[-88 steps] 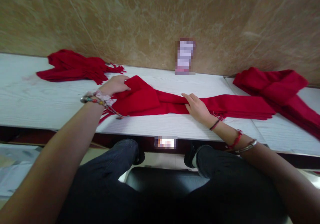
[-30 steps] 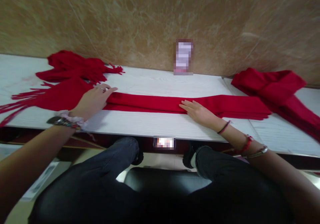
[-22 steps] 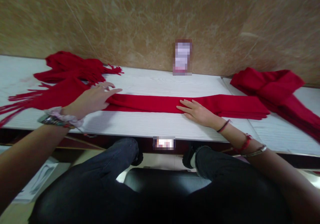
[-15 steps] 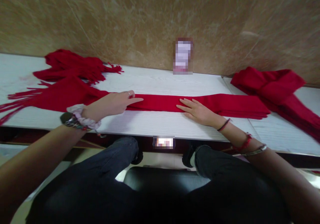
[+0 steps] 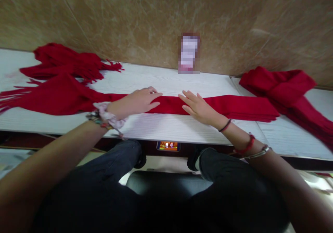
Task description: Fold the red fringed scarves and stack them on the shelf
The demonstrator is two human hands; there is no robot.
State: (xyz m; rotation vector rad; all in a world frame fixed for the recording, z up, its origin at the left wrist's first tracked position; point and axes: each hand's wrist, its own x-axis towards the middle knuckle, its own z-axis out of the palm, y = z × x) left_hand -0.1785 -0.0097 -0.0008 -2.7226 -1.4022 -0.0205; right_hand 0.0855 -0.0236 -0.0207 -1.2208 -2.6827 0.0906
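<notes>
A long red scarf [image 5: 169, 104] lies lengthwise across the white table, folded into a narrow band in the middle. Its fringed left end [image 5: 49, 96] is spread wider, and its right end lies in stacked layers. Over the band's left half is my left hand [image 5: 136, 103], thumb and forefinger apart, the other fingers partly curled. My right hand [image 5: 199, 108] rests on or just above the band further right, palm down with fingers spread. Neither hand grips the cloth; whether the fingertips touch it is hard to tell.
Another red fringed scarf [image 5: 70, 61] lies bunched at the back left. A looped red scarf [image 5: 281, 84] is at the right. Behind the white table [image 5: 145, 78] rises a brown marbled wall [image 5: 117, 21] with a blurred-out item [image 5: 189, 52]. A phone [image 5: 168, 146] sits below the front edge.
My left hand has slid right along the scarf, closer to my right hand. My right hand has shifted slightly left, its fingers more spread. The whole view has moved a little.
</notes>
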